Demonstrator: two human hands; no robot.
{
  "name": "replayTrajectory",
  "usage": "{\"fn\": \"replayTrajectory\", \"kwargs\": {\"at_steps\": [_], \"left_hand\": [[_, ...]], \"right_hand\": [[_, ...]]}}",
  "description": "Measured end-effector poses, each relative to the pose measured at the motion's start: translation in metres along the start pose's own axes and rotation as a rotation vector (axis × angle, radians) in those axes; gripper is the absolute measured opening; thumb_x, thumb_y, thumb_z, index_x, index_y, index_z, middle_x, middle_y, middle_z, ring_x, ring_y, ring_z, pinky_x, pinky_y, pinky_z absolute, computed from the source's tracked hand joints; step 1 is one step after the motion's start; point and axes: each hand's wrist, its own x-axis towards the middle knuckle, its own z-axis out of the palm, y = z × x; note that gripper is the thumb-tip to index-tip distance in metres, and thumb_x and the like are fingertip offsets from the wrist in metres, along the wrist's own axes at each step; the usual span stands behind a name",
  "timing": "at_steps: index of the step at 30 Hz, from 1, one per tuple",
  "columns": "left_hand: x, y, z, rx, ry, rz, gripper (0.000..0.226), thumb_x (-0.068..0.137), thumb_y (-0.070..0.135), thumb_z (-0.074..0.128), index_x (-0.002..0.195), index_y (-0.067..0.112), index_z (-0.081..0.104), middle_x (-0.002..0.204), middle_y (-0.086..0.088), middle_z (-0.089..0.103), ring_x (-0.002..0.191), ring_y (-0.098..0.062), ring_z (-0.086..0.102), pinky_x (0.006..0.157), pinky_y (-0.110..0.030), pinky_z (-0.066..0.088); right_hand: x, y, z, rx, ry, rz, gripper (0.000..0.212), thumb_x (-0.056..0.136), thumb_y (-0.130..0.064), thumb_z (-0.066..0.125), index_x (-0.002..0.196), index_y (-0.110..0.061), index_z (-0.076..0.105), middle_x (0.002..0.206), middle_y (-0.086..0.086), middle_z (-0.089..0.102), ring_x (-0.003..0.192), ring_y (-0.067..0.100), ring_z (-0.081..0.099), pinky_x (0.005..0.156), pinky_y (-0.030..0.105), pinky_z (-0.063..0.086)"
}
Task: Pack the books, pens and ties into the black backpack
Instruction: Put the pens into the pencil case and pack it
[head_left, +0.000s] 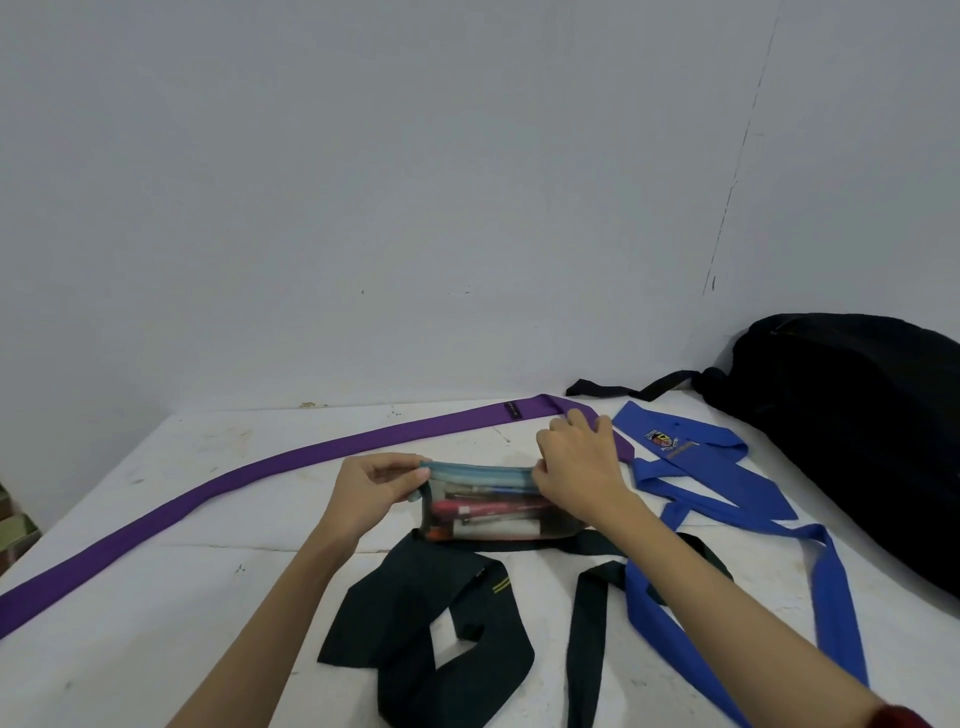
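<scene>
A see-through mesh pouch (488, 512) with a light blue zip edge holds several pens and stands on the white table (171, 571). My left hand (374, 486) pinches its left top corner. My right hand (576, 467) pinches the right end of the zip edge. A long purple tie (249, 475) runs from the left edge to behind my right hand. A blue tie (711, 483) with a crest lies to the right. A dark green tie (431, 634) lies in front of the pouch. The black backpack (852, 421) lies at the far right against the wall.
A black strap (628, 387) from the backpack trails left along the wall. The pale wall (415, 182) closes off the table's far side. Some greenish objects (13, 525) show at the left edge, below table level.
</scene>
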Motion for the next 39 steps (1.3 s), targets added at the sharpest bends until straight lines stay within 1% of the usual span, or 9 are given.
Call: {"fn": "replayTrajectory", "kwargs": {"at_steps": [3, 9, 14, 19, 23, 27, 31, 34, 39], "left_hand": [[0.005, 0.018, 0.002, 0.384, -0.140, 0.095, 0.013, 0.084, 0.024, 0.070, 0.094, 0.029, 0.065, 0.086, 0.004, 0.067, 0.077, -0.011, 0.062, 0.067, -0.021, 0.050], [0.017, 0.046, 0.062, 1.522, -0.460, 0.278, 0.080, 0.066, 0.079, 0.057, 0.128, 0.029, 0.047, 0.116, 0.000, 0.053, 0.110, -0.020, 0.046, 0.103, -0.040, 0.026], [0.030, 0.034, 0.094, 1.349, -0.592, 0.212, 0.090, 0.062, 0.064, 0.074, 0.132, 0.020, 0.036, 0.119, -0.002, 0.055, 0.104, -0.019, 0.053, 0.087, -0.033, 0.039], [0.037, 0.025, 0.099, 1.312, -0.615, 0.240, 0.078, 0.064, 0.059, 0.074, 0.126, 0.023, 0.044, 0.117, 0.000, 0.058, 0.100, -0.018, 0.055, 0.086, -0.033, 0.044], [0.039, 0.026, 0.090, 1.214, -0.544, 0.273, 0.073, 0.061, 0.058, 0.077, 0.121, 0.024, 0.050, 0.112, 0.004, 0.060, 0.096, -0.014, 0.055, 0.078, -0.027, 0.043], [0.040, 0.022, 0.079, 1.141, -0.486, 0.286, 0.071, 0.060, 0.058, 0.078, 0.120, 0.030, 0.053, 0.110, 0.008, 0.061, 0.095, -0.011, 0.054, 0.077, -0.025, 0.041], [0.036, 0.016, 0.079, 1.128, -0.439, 0.276, 0.061, 0.062, 0.059, 0.076, 0.111, 0.029, 0.058, 0.100, 0.008, 0.064, 0.086, -0.010, 0.055, 0.071, -0.025, 0.039], [0.035, 0.019, 0.080, 1.152, -0.421, 0.279, 0.054, 0.064, 0.060, 0.074, 0.106, 0.029, 0.059, 0.093, 0.009, 0.062, 0.081, -0.009, 0.052, 0.066, -0.025, 0.034], [0.031, 0.019, 0.079, 1.166, -0.396, 0.267, 0.053, 0.063, 0.060, 0.074, 0.103, 0.029, 0.060, 0.093, 0.007, 0.063, 0.080, -0.010, 0.049, 0.065, -0.024, 0.031]], "right_hand": [[0.001, 0.002, 0.002, 0.096, -0.034, -0.018, 0.017, 0.090, -0.020, 0.047, 0.091, -0.010, 0.061, 0.098, 0.002, 0.059, 0.104, 0.021, 0.045, 0.092, 0.038, 0.030], [-0.002, 0.013, -0.002, 0.282, -0.132, -0.133, 0.027, 0.086, -0.037, 0.060, 0.107, -0.019, 0.061, 0.111, -0.004, 0.053, 0.113, 0.015, 0.039, 0.099, 0.037, 0.029], [-0.006, 0.043, -0.008, 0.200, -0.379, -0.155, 0.099, 0.068, -0.050, 0.078, 0.147, -0.028, 0.023, 0.153, -0.005, 0.024, 0.142, 0.018, 0.015, 0.114, 0.048, 0.012], [-0.010, 0.052, 0.002, 0.461, -0.407, -0.086, 0.118, 0.063, -0.023, 0.086, 0.151, -0.026, 0.008, 0.158, -0.002, 0.011, 0.142, 0.021, 0.020, 0.114, 0.040, 0.027], [-0.009, 0.063, 0.010, 0.663, -0.297, 0.017, 0.072, 0.067, -0.018, 0.084, 0.128, -0.018, 0.045, 0.124, -0.002, 0.051, 0.111, 0.015, 0.049, 0.087, 0.019, 0.043], [-0.009, 0.073, 0.017, 0.829, -0.170, 0.088, 0.028, 0.073, -0.016, 0.080, 0.088, -0.017, 0.057, 0.081, -0.009, 0.055, 0.080, 0.013, 0.051, 0.060, 0.012, 0.038], [-0.008, 0.065, 0.010, 0.965, -0.165, 0.020, 0.041, 0.073, -0.005, 0.076, 0.102, -0.023, 0.055, 0.104, -0.008, 0.056, 0.094, 0.005, 0.053, 0.070, 0.007, 0.043], [-0.004, 0.050, -0.008, 1.081, -0.051, 0.074, 0.030, 0.074, -0.012, 0.074, 0.094, -0.030, 0.061, 0.116, -0.007, 0.053, 0.114, 0.010, 0.045, 0.092, 0.025, 0.041], [0.006, 0.019, -0.007, 0.510, -0.105, 0.038, 0.024, 0.084, -0.043, 0.065, 0.080, -0.019, 0.065, 0.110, -0.006, 0.052, 0.112, 0.014, 0.038, 0.100, 0.036, 0.029]]}}
